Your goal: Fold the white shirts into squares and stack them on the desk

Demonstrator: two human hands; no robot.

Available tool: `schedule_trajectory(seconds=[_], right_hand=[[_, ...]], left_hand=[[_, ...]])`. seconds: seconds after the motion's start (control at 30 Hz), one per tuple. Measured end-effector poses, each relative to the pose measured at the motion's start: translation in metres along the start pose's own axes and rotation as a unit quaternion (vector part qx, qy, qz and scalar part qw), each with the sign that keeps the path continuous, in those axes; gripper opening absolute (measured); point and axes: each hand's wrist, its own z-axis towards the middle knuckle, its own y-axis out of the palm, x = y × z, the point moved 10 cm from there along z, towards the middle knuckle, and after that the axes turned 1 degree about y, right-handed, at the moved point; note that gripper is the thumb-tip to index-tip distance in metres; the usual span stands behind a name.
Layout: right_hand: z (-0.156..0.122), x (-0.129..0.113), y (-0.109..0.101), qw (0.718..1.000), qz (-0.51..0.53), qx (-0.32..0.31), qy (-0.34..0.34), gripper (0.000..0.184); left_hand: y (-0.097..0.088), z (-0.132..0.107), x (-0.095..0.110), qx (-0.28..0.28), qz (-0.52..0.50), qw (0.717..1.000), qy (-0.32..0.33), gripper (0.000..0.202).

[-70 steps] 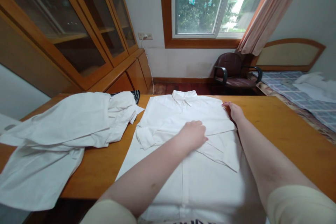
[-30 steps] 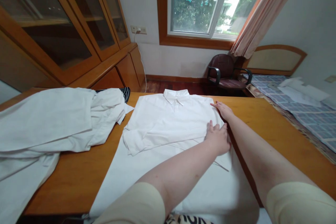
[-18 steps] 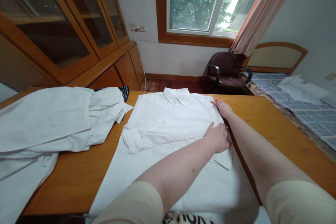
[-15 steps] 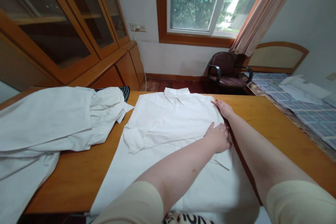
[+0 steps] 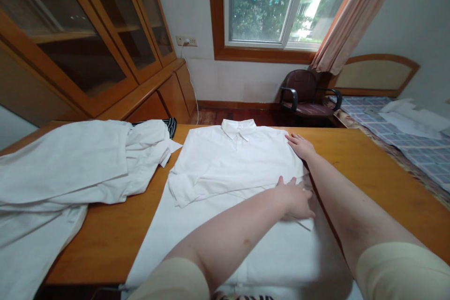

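Note:
A white collared shirt [image 5: 232,157] lies spread on the table, its collar toward the far edge. Beneath its near part is a larger white cloth [image 5: 277,253] reaching the front edge. My left hand [image 5: 295,199] rests over the shirt's lower right part, fingers spread, holding nothing. Out at the shirt's right shoulder edge, my right hand [image 5: 300,146] lies flat with its fingers stretched onto the fabric. A thin dark line shows on the white cloth just below my left hand; what it is I cannot tell.
Heaped white garments [image 5: 70,164] cover the table's left side, with a black striped cloth [image 5: 171,126] behind them. The wooden table [image 5: 369,173] extends right. Beyond stand a glass-door cabinet [image 5: 140,82], an armchair [image 5: 302,93] and a bed [image 5: 404,126].
My left hand has slid a little down toward me, off the shirt's right side, fingers more spread. My right hand stays at the shoulder edge. The view has shifted slightly.

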Motion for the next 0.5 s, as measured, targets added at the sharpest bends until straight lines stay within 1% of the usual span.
schedule_trajectory(seconds=[0.07,0.1,0.17,0.23,0.3,0.37,0.4,0.43,0.47,0.5], right_hand=[[-0.001,-0.001,-0.001,1.000,-0.004,0.003,-0.001,0.050],[-0.001,-0.002,-0.001,1.000,-0.006,0.004,-0.001,0.050],[-0.002,-0.002,-0.001,1.000,-0.010,0.004,-0.001,0.050],[-0.002,-0.002,-0.001,1.000,-0.011,0.004,-0.001,0.050],[-0.002,-0.003,0.000,1.000,-0.010,0.007,-0.002,0.050],[-0.002,-0.002,0.000,1.000,-0.010,0.013,-0.001,0.050],[-0.003,-0.002,-0.001,1.000,-0.010,0.015,0.000,0.050],[-0.003,-0.002,-0.001,1.000,-0.011,0.017,0.001,0.050],[-0.003,-0.002,-0.001,1.000,-0.011,0.017,0.002,0.051],[-0.003,-0.003,-0.001,1.000,-0.011,0.017,0.003,0.051]], left_hand=[[-0.013,-0.023,-0.010,0.008,-0.011,1.000,0.002,0.062],[-0.023,-0.038,-0.020,0.028,-0.009,1.000,-0.003,0.060],[-0.044,-0.072,-0.052,0.080,0.023,0.995,-0.060,0.054],[-0.064,-0.115,-0.096,0.127,0.057,0.977,-0.163,0.048],[-0.083,-0.166,-0.138,0.181,0.086,0.945,-0.258,0.045],[-0.097,-0.220,-0.172,0.227,0.117,0.902,-0.349,0.043],[-0.102,-0.247,-0.185,0.249,0.129,0.877,-0.390,0.043],[-0.104,-0.272,-0.195,0.261,0.135,0.855,-0.427,0.041],[-0.102,-0.295,-0.202,0.270,0.134,0.836,-0.459,0.040],[-0.098,-0.313,-0.206,0.275,0.125,0.825,-0.478,0.042]])
